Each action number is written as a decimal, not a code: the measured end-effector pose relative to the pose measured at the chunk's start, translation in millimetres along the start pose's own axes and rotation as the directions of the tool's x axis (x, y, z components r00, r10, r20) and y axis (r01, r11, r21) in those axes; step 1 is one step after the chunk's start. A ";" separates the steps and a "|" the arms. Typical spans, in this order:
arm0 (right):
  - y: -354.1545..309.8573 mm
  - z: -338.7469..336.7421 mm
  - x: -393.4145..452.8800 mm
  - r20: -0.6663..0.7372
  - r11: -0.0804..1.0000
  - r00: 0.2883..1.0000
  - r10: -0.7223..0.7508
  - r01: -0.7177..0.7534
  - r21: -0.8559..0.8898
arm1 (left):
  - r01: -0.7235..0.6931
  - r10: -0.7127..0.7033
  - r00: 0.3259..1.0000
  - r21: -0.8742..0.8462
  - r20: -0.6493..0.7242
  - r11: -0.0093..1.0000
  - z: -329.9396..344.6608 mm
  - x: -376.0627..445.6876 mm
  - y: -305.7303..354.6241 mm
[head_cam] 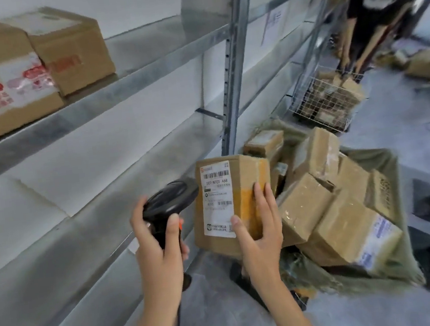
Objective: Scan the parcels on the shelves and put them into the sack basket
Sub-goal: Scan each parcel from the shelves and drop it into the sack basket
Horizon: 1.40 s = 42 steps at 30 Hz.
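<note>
My right hand (259,227) grips a brown cardboard parcel (237,176) by its right side, holding it in the air with its white barcode label (218,200) facing me. My left hand (158,240) is closed around a black handheld scanner (169,201), whose head points at the label from the left. To the right, below the parcel, stands the green sack basket (382,169) with several taped cardboard parcels (330,203) piled in it. Two larger boxes (34,71) rest on the upper metal shelf (142,63) at the top left.
Metal shelving (233,79) runs along the left wall, its lower levels bare. Further back on the right a person (374,13) bends over a wire basket (328,100) full of parcels. More boxes (426,66) lie on the grey floor beyond.
</note>
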State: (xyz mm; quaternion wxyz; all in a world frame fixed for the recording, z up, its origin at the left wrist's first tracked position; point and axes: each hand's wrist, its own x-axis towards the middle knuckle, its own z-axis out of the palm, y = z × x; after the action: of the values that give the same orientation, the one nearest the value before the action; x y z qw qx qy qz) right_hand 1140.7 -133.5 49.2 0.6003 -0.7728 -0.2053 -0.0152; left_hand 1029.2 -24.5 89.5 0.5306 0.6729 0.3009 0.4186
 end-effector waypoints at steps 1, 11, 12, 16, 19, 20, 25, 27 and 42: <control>3.1 -5.9 8.3 -0.021 1.000 1.000 0.008 -0.008 -0.008 | -0.006 0.006 1.000 -0.001 0.025 1.000 12.2 4.4 -0.6; 27.9 -55.2 83.5 -0.175 0.984 0.974 0.144 -0.122 0.132 | -0.030 0.032 0.990 -0.017 0.140 0.999 107.8 40.2 -4.4; 30.4 -58.8 94.7 -0.188 0.981 0.968 0.165 -0.142 0.131 | -0.032 0.034 0.988 -0.015 0.152 0.999 113.5 43.5 -5.5; 42.3 -64.0 147.2 -0.270 0.964 0.926 0.265 -0.248 0.096 | -0.016 0.019 0.981 -0.019 0.191 1.000 131.3 63.9 -8.5; 53.8 -56.1 195.5 -0.338 0.930 0.893 0.297 -0.351 -0.109 | -0.019 0.026 0.976 -0.035 0.215 0.999 144.9 90.1 -11.2; 57.4 -52.2 211.7 -0.340 0.898 0.889 0.306 -0.388 -0.207 | -0.024 0.032 0.973 -0.040 0.229 0.999 149.6 101.1 -12.5; 74.0 -25.5 263.9 -0.309 0.602 0.832 0.461 -0.549 -0.581 | -0.054 0.072 0.946 -0.065 0.317 0.996 171.6 158.3 -23.5; 80.7 -15.3 273.7 -0.302 0.539 0.795 0.526 -0.587 -0.604 | -0.058 0.079 0.933 -0.071 0.351 0.996 180.6 178.5 -29.7; 139.9 -9.1 279.5 -0.240 0.557 0.848 0.473 -0.499 -0.664 | -0.045 0.099 0.792 -0.104 0.603 0.994 242.6 226.0 -49.9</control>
State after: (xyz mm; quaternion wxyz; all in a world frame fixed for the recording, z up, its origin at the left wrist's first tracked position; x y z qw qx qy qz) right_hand 1445.6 -85.7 -1.7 0.2422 -0.9672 0.0476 0.0607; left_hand 1351.2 68.1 75.4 0.6106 0.7594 0.0712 0.2133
